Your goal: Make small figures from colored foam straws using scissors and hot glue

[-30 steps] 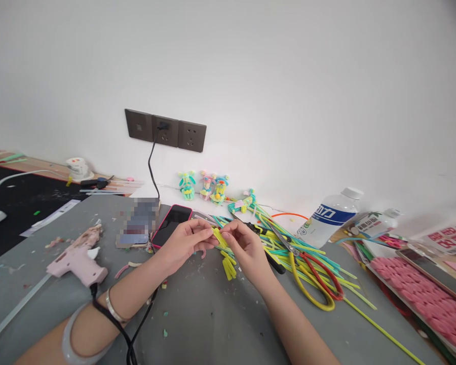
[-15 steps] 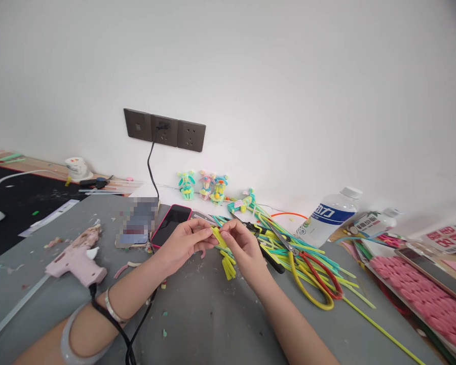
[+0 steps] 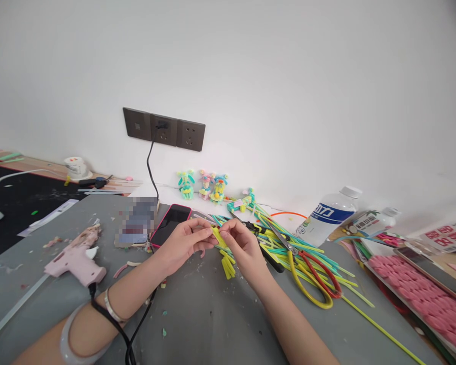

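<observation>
Both hands meet over the middle of the grey table. My left hand (image 3: 188,242) pinches one side of a yellow pipe cleaner piece (image 3: 219,237) between thumb and fingertips. From the other side my right hand (image 3: 243,246) grips the same piece, its thumb lying against it. Fingers cover part of the piece. Several short yellow pipe cleaner lengths (image 3: 228,266) show just below the fingertips; whether they join the held piece I cannot tell. Right of my hands, a pile of yellow, green and teal pipe cleaners (image 3: 327,263) lies under scissors (image 3: 311,286) with red and yellow handles.
A pink glue gun (image 3: 78,261) with a black cord lies at left. Two phones, one with a pink edge (image 3: 172,223), rest behind my left hand. Small pipe cleaner figures (image 3: 205,186) stand by the wall. At right are a bottle (image 3: 329,215) and pink braided material (image 3: 421,299).
Both hands keep the same pinch on the yellow piece, in nearly the same place. The view has shifted very slightly.
</observation>
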### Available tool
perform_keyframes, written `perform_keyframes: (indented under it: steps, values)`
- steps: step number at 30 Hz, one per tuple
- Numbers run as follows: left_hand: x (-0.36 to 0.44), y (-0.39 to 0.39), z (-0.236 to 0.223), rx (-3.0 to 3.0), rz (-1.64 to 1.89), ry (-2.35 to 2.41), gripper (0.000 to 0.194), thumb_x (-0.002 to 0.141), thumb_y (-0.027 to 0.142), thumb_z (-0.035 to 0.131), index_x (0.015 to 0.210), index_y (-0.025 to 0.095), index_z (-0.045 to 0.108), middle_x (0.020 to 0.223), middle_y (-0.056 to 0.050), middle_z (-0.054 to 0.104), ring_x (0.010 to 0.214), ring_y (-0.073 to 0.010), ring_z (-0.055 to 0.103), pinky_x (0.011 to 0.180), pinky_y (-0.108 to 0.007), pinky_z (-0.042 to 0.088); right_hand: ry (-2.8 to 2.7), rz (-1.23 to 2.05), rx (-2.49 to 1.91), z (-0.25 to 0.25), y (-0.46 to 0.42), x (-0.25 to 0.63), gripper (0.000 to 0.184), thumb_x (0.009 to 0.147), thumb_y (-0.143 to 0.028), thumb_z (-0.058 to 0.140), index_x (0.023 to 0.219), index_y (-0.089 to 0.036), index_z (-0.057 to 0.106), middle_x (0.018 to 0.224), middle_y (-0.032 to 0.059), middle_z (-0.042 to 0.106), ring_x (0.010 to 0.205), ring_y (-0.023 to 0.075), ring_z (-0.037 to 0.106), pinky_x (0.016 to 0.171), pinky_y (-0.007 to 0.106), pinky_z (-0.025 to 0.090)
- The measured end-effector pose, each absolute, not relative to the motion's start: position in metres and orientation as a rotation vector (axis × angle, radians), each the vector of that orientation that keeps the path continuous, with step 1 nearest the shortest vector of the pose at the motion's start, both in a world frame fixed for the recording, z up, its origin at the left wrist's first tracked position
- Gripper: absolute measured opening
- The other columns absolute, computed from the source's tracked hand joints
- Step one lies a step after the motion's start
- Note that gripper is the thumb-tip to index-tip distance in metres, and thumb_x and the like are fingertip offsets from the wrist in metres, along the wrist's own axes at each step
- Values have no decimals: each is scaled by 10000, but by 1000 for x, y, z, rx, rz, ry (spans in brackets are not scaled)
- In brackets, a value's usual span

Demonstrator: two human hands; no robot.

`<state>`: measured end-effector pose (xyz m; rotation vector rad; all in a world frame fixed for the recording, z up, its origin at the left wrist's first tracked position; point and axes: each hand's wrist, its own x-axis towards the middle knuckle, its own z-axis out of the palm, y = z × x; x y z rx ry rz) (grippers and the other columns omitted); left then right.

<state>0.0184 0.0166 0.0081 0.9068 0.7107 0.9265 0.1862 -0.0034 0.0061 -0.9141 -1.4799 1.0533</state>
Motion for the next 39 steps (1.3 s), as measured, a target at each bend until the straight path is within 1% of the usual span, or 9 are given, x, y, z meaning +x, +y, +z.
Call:
perform_keyframes:
  steps: [6, 18, 24, 28, 31, 32, 34, 37, 39]
  values:
    - [19, 18, 7, 922, 936, 699, 298, 705, 382, 846, 778, 157, 666, 703, -12, 714, 653, -107, 660, 631, -207, 529, -1478, 1056, -911, 4, -3, 187, 243, 917, -431, 582, 813, -213, 558, 738, -9, 508, 677, 154, 429, 634, 279, 356]
    - [18, 18, 6, 932, 940, 697, 305, 700, 384, 848, 778, 161, 655, 704, -12, 715, 651, -107, 660, 620, -205, 535, -1495, 1033, -919, 2, -3, 186, 208, 919, -396, 575, 827, -209, 561, 746, -8, 510, 680, 154, 430, 642, 285, 357]
    - [17, 20, 6, 976, 927, 755, 318, 719, 409, 825, 803, 163, 642, 717, -37, 712, 658, -136, 659, 567, -222, 514, -1528, 968, -943, 3, -3, 189, 209, 928, -387, 559, 824, -208, 592, 758, 3, 540, 698, 159, 464, 649, 291, 365]
    - [17, 19, 6, 1037, 950, 771, 319, 743, 427, 796, 826, 171, 625, 719, -27, 671, 629, -147, 625, 521, -247, 501, -1491, 914, -959, 7, -3, 193, 249, 950, -415, 525, 864, -215, 647, 812, 25, 580, 758, 176, 519, 685, 298, 403]
    - [16, 20, 4, 1150, 1018, 795, 293, 780, 442, 752, 829, 181, 629, 693, 22, 575, 549, -119, 559, 502, -259, 494, -1384, 911, -974, 8, -1, 197, 248, 930, -462, 553, 939, -231, 644, 853, 24, 581, 755, 173, 525, 684, 293, 426]
    - [16, 20, 3, 1201, 1057, 810, 279, 793, 441, 739, 827, 184, 636, 693, 33, 544, 532, -107, 535, 499, -253, 483, -1358, 928, -983, 8, 0, 198, 260, 915, -481, 571, 953, -233, 640, 859, 23, 579, 750, 172, 523, 688, 293, 431]
    - [15, 22, 2, 1326, 1157, 842, 237, 815, 410, 722, 824, 184, 655, 744, 22, 555, 568, -94, 507, 532, -231, 462, -1349, 1010, -1002, 9, 2, 200, 304, 891, -521, 594, 947, -227, 644, 861, 24, 577, 738, 170, 516, 704, 298, 432]
    - [13, 25, 1, 1497, 1307, 792, 157, 859, 340, 689, 811, 192, 669, 787, 5, 579, 686, -115, 528, 618, -220, 443, -1382, 1217, -990, 9, 2, 200, 348, 876, -554, 602, 900, -212, 661, 839, 24, 581, 732, 170, 506, 723, 303, 414]
    - [11, 25, 0, 1556, 1375, 715, 120, 879, 305, 671, 816, 202, 672, 810, -1, 583, 740, -127, 543, 656, -224, 440, -1388, 1318, -955, 8, 1, 198, 328, 867, -533, 631, 855, -206, 661, 812, 18, 575, 730, 166, 493, 719, 294, 396]
